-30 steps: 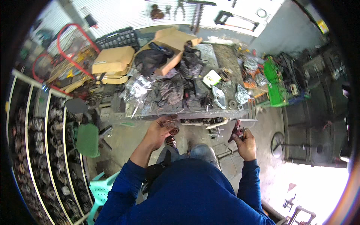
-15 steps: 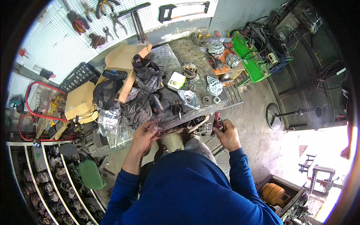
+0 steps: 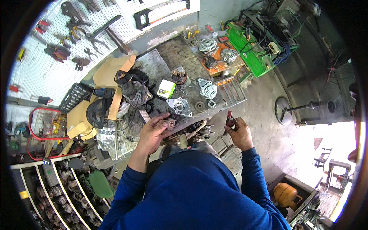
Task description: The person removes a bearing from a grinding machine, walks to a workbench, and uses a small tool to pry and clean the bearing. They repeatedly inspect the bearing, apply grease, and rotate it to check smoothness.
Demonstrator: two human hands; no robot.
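Observation:
My left hand (image 3: 150, 135), in front of the workbench's near edge, pinches a small round metal part (image 3: 170, 124) with a hole in its middle. Farther right, past the bench corner, my right hand (image 3: 240, 134) grips a dark part with a reddish tip (image 3: 230, 117); the fingers cover much of it and its kind is unclear. On the bench (image 3: 161, 50), beyond my left hand, lies a silver alternator housing (image 3: 179, 106). Near the right edge are a second housing (image 3: 207, 89), a dark ring (image 3: 199, 106) and a small square plate (image 3: 211, 103).
A white-and-green box (image 3: 165, 89), a coil part (image 3: 179, 75) and a black bag (image 3: 134, 92) sit on the bench, beside an open cardboard box (image 3: 111, 71). Right stand a green metal tray (image 3: 245, 48) and a fan (image 3: 306, 106). Shelves of parts (image 3: 61, 191) are lower left.
My left hand has risen slightly and turned, showing the round part's face. My right hand has shifted a little to the right. The view has swung, so the bench appears farther left.

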